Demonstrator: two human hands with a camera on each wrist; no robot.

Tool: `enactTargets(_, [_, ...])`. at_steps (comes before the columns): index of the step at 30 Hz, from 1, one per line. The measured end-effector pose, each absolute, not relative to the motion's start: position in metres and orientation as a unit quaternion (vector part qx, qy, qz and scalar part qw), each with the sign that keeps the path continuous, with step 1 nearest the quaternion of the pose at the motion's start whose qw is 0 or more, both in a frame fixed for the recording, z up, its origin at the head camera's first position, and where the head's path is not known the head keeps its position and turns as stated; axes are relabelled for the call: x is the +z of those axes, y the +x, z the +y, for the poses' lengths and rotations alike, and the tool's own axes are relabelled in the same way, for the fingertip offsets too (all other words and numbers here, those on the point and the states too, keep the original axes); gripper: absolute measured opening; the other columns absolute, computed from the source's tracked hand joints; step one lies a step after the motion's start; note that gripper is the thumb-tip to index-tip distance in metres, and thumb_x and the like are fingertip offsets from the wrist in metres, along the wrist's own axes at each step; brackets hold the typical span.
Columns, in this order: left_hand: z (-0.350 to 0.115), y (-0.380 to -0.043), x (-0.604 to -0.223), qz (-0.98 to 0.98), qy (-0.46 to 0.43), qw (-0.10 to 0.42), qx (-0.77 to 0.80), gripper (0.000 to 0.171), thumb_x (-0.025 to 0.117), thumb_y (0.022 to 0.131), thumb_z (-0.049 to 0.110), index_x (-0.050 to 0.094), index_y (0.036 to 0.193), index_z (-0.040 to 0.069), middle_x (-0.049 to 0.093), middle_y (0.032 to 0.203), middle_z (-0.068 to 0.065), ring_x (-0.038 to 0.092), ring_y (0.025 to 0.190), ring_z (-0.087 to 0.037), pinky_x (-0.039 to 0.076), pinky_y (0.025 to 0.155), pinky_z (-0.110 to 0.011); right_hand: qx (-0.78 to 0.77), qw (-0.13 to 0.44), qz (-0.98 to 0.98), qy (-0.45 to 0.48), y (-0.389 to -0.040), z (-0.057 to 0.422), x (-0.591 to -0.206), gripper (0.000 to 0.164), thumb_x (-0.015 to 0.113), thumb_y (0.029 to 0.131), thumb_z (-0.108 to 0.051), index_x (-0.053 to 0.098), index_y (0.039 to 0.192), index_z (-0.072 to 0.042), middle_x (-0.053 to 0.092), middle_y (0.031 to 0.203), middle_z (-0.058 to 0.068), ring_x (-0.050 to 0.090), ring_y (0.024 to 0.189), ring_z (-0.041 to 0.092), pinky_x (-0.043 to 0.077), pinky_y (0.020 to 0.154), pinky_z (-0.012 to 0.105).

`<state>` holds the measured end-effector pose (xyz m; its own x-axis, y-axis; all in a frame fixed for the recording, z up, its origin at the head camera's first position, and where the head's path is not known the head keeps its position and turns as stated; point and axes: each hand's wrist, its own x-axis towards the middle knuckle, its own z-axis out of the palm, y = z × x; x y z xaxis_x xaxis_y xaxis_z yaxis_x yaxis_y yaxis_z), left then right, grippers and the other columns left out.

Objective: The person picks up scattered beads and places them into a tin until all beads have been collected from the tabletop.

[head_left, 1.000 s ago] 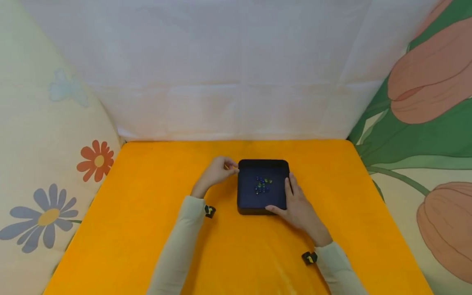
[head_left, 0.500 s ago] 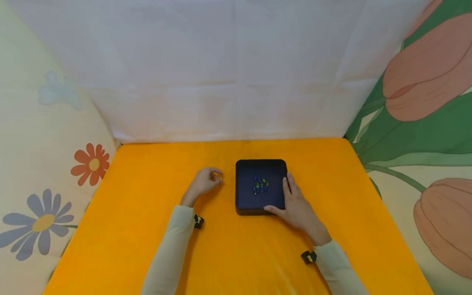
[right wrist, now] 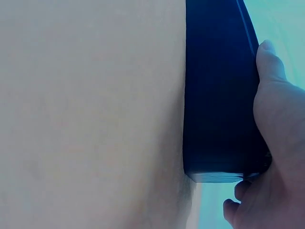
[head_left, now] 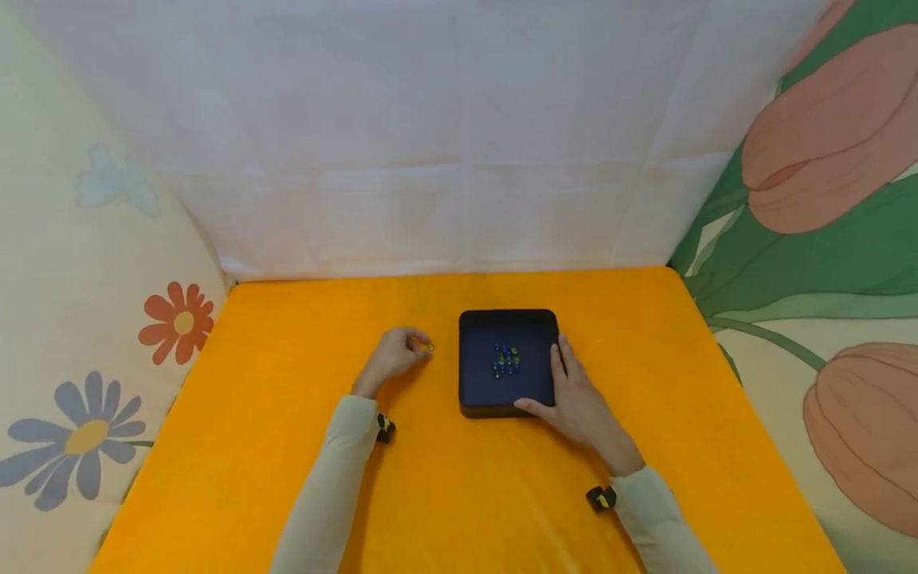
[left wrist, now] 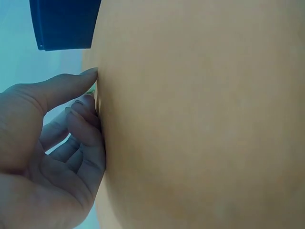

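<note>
My left hand (head_left: pixel 393 356) is low over the yellow-orange cloth, left of a black square tray (head_left: pixel 508 410). Its thumb and index fingertips pinch a small yellow-green marble (head_left: pixel 430 347); in the left wrist view only a sliver of the marble (left wrist: pixel 91 89) shows between them. On the tray's floor lies a loose cluster of several small blue and green marbles (head_left: pixel 506 361). My right hand (head_left: pixel 582 405) grips the tray's near right corner. The thumb is over the front rim and the fingers lie along the right side, partly hidden in the right wrist view.
The yellow-orange cloth (head_left: pixel 459 494) covers the table. A white sheet (head_left: pixel 459 159) hangs behind its far edge. Floral cloths stand at both sides, with flowers (head_left: pixel 182 323) on the left and large tulips (head_left: pixel 835 127) on the right.
My left hand has moved from beside the tray's left wall leftward and nearer, and a marble shows at its fingertips. The right hand and tray have hardly moved.
</note>
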<state>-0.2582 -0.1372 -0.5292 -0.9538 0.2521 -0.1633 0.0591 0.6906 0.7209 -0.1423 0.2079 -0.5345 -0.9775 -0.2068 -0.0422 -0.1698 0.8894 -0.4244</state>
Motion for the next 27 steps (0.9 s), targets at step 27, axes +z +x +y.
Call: enactTargets(27, [-0.1339, -0.2619, -0.5264, 0.916, 0.062, 0.14, 0.37, 0.018, 0.074, 0.1, 0.024, 0.079, 0.108, 0.009, 0.075, 0.097, -0.011, 0.064, 0.08, -0.02, 0.049, 0.07, -0.027, -0.212, 0.026, 0.971, -0.106, -0.1407, 0.2068, -0.5346, 0.124, 0.06, 0.088, -0.081, 0.009, 0.168, 0.0, -0.006, 0.178, 0.019, 0.022, 0.161, 0.045, 0.047, 0.114, 0.056])
